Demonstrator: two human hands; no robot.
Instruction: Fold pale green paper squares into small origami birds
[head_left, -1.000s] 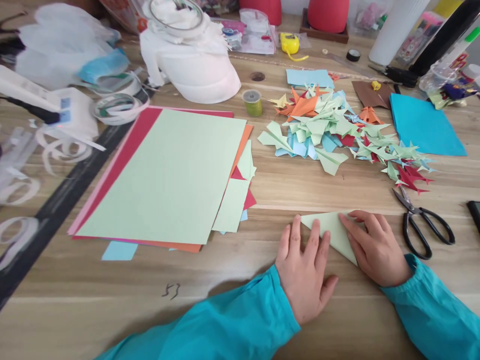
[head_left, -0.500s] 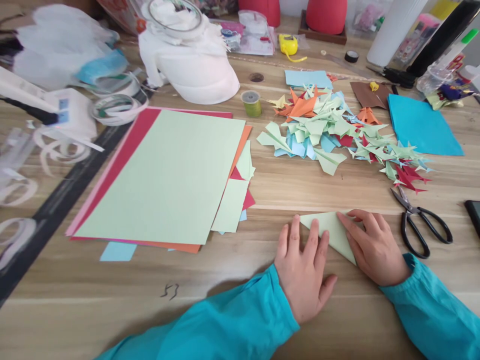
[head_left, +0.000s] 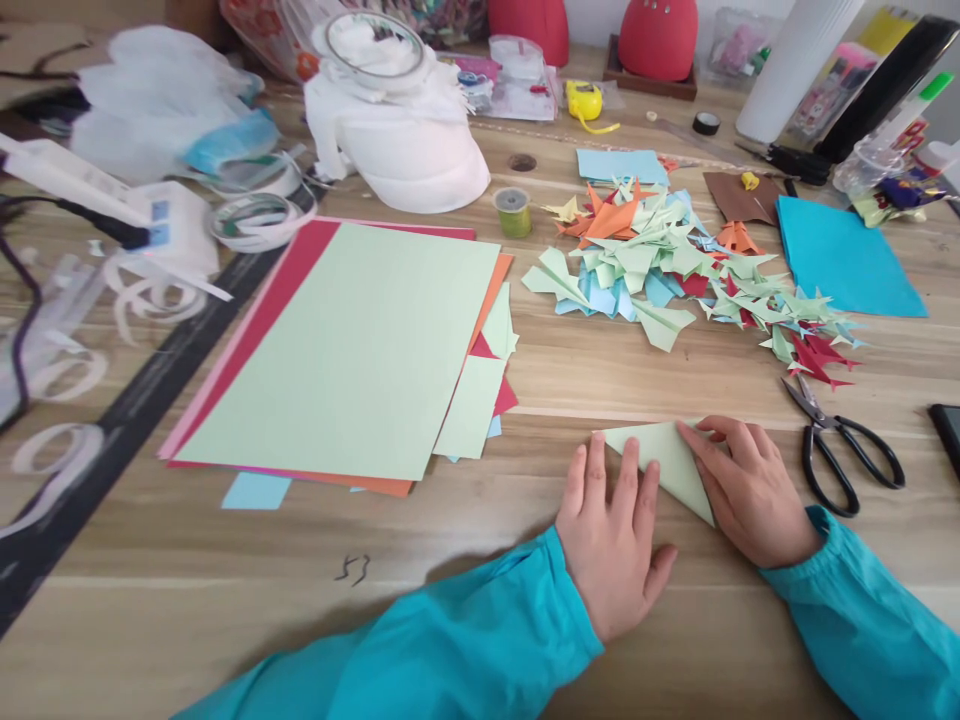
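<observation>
Folded triangle [head_left: 667, 458]: paper, matt and smooth, crisp along its edges.
Sheet stack [head_left: 337, 360]: paper, flat, matt and smooth on top.
Tabletop [head_left: 465, 625]: wood-look, streaked grain, smooth with a soft sheen.
Scissors [head_left: 823, 422]: metal blades; smooth handles, apparently plastic-coated.
Jacket sleeve [head_left: 465, 620]: cloth, smooth, lightly wrinkled.
Tape measure [head_left: 583, 100]: glossy plastic case.
White bag [head_left: 142, 110]: thin crumpled plastic, translucent.

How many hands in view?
2: left hand, fingers over the left end of the folded pale-green paper; right hand at its right end.
</observation>
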